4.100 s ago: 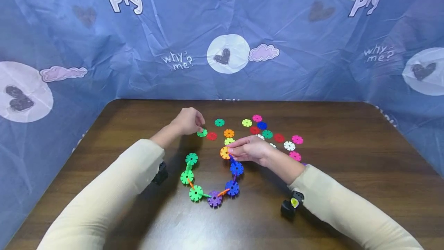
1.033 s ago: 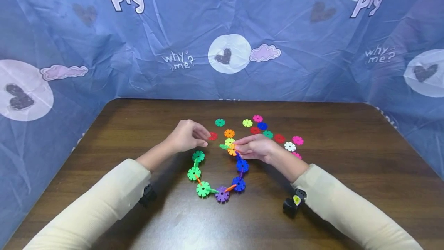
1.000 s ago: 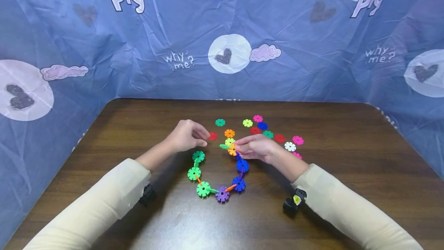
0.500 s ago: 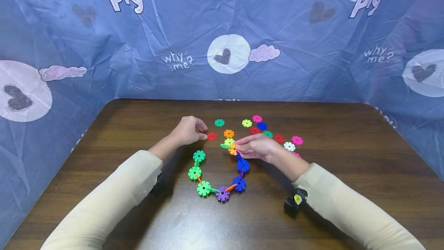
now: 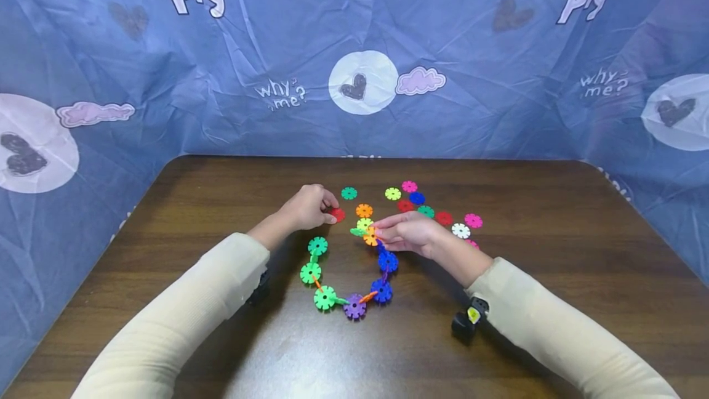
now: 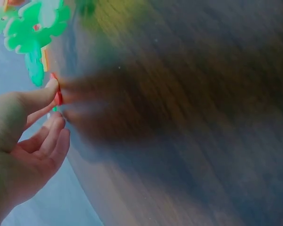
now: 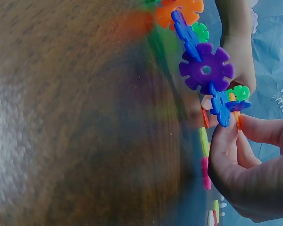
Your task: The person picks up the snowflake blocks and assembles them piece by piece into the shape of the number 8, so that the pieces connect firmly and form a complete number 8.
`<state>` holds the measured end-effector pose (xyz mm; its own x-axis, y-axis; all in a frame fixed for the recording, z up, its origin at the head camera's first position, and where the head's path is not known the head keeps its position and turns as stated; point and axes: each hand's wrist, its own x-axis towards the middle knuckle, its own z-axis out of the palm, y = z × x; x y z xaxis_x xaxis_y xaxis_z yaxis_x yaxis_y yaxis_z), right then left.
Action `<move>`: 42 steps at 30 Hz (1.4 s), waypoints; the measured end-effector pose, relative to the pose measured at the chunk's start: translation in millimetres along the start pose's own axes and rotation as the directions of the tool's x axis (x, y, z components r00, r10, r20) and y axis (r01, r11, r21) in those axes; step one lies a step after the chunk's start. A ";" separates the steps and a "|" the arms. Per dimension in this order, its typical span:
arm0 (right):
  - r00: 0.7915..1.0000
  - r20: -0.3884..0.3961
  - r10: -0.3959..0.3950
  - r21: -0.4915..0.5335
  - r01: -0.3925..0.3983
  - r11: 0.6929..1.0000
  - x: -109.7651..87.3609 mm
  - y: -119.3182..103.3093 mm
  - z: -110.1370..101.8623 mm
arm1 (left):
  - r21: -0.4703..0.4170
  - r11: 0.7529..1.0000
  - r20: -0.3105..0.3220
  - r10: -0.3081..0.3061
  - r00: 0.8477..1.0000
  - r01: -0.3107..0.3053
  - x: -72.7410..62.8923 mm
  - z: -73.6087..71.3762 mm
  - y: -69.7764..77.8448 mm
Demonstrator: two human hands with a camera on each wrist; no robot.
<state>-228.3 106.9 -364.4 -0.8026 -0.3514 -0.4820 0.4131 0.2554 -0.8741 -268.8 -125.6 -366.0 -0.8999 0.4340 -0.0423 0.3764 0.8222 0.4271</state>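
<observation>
My left hand pinches a red notched snowflake disc between thumb and forefinger, at the table's surface. In the left wrist view that red disc appears edge-on at the fingertips. A U-shaped chain of interlocked discs, with a purple disc at its near bend, lies in front of me. My right hand holds the chain's right end by an orange disc, which carries a light-green disc. A green disc forms the left end, below my left hand.
Loose discs lie beyond the chain: an orange one, a green one and a yellow one. Several more, among them a white disc, are scattered right of my right hand. A printed blue cloth hangs behind the wooden table.
Since the oldest frame the light-green disc has joined the orange one. My left hand then moves from above the chain's left end to the red disc and takes hold of it.
</observation>
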 end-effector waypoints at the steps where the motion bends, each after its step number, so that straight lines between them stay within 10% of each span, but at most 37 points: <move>1: 1.000 0.000 0.001 -0.001 -0.001 1.000 0.0 -0.4 0.0 | -0.006 1.000 -0.009 0.004 1.000 -0.004 0.0 -0.2 0.1; 9: 1.000 -0.011 0.004 -0.010 -0.004 1.000 -1.1 -0.7 1.3 | -0.158 0.987 -0.047 -0.032 0.998 0.024 -4.6 -2.7 3.2; 14: 1.000 -0.001 -0.001 -0.007 0.001 1.000 -0.3 0.4 0.7 | -0.346 0.931 0.000 -0.119 0.993 0.112 -13.5 -5.5 10.1; 23: 1.000 -0.012 0.004 0.000 -0.004 1.000 0.1 2.7 -2.1 | -0.669 0.662 0.183 -0.295 0.938 0.339 -26.6 -7.6 28.5; 26: 1.000 -0.008 0.003 0.002 -0.003 1.000 0.4 2.8 -2.4 | -0.697 0.617 0.199 -0.325 0.925 0.367 -28.8 -7.6 31.4; 42: 0.998 -0.055 0.015 0.002 -0.015 1.000 -0.2 0.4 0.3 | -0.707 0.595 0.185 -0.366 0.912 0.383 -31.6 -3.1 42.4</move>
<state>-227.9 106.9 -364.7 -0.8185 -0.2976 -0.4913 0.4261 0.2590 -0.8668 -225.1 -105.6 -343.8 -0.9178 0.1626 -0.3622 -0.2759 0.3950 0.8763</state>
